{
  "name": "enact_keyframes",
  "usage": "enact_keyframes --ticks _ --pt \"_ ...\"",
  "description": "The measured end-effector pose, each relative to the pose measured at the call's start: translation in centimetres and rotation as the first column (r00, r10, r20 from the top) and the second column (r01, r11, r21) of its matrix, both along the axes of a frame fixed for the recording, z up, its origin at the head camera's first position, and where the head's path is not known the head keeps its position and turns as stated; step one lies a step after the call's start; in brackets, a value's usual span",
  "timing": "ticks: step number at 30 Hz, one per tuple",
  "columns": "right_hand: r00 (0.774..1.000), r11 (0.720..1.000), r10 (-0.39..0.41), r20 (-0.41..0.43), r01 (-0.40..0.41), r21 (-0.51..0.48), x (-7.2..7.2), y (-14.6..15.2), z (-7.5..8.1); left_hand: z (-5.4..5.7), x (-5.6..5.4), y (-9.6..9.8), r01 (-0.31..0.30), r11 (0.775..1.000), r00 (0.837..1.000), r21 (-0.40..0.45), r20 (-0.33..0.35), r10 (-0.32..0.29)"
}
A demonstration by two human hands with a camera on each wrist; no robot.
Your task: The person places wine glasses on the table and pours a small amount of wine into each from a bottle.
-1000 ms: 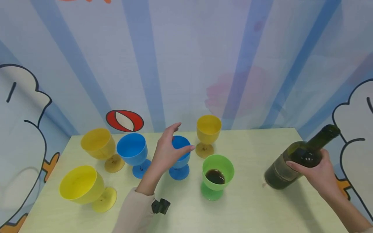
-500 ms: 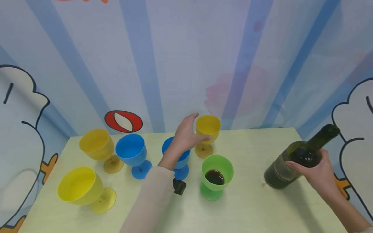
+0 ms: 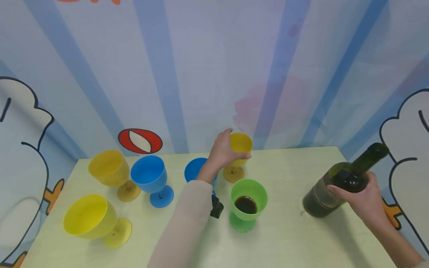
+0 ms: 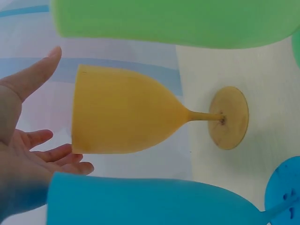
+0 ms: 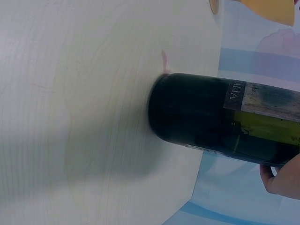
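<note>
At the back of the table, a yellow goblet (image 3: 241, 145) stands upright. My left hand (image 3: 222, 152) reaches around its bowl, thumb in front and fingers behind. In the left wrist view, the thumb stays apart from the goblet (image 4: 126, 110) and the fingers are spread near its rim; contact cannot be made out. On the right, my right hand (image 3: 366, 201) grips a dark green wine bottle (image 3: 330, 193) by its upper body. The bottle's base is at the tabletop in the right wrist view. A green goblet (image 3: 248, 193) holding dark liquid stands between the hands.
Beneath my left forearm a blue goblet (image 3: 194, 169) is partly hidden. Another blue goblet (image 3: 149, 173) and two yellow goblets, one at the back (image 3: 108, 169) and one in front (image 3: 90, 217), stand left. A printed cloth (image 3: 214, 74) hangs behind the table.
My left hand has moved right, from over the blue goblet to around the back yellow goblet's bowl. The right hand and wine bottle have stayed in place.
</note>
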State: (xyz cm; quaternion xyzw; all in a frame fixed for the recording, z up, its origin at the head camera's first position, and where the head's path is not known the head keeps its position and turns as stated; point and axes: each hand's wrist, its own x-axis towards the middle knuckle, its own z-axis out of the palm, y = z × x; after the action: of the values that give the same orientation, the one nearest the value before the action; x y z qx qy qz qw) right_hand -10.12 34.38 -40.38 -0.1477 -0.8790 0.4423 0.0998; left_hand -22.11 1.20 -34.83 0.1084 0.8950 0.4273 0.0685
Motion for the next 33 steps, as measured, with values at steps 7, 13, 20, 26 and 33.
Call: enact_keyframes --ticks 7,13,20,26,33 --pt "1.0 1.0 0.002 0.007 -0.002 -0.014 0.0 0.1 -0.1 -0.5 -0.4 0.4 -0.027 0.999 0.999 -0.02 0.025 0.028" --pt "1.0 1.0 -0.009 0.005 0.009 -0.013 0.0 0.1 -0.1 -0.6 -0.6 0.9 -0.029 0.997 0.999 -0.072 0.034 0.031" --pt "1.0 1.0 -0.006 -0.006 0.006 -0.02 0.0 0.0 -0.1 -1.1 -0.9 1.1 -0.057 0.99 0.998 -0.128 0.02 0.06" --pt "1.0 0.999 0.008 -0.006 -0.008 -0.04 -0.1 0.0 -0.1 -1.5 -0.8 1.1 -0.051 0.989 0.999 -0.138 0.007 0.053" --pt "1.0 1.0 0.005 0.005 -0.005 -0.026 0.0 0.0 -0.1 -1.7 -0.9 1.2 -0.041 0.985 0.999 -0.169 -0.036 0.035"
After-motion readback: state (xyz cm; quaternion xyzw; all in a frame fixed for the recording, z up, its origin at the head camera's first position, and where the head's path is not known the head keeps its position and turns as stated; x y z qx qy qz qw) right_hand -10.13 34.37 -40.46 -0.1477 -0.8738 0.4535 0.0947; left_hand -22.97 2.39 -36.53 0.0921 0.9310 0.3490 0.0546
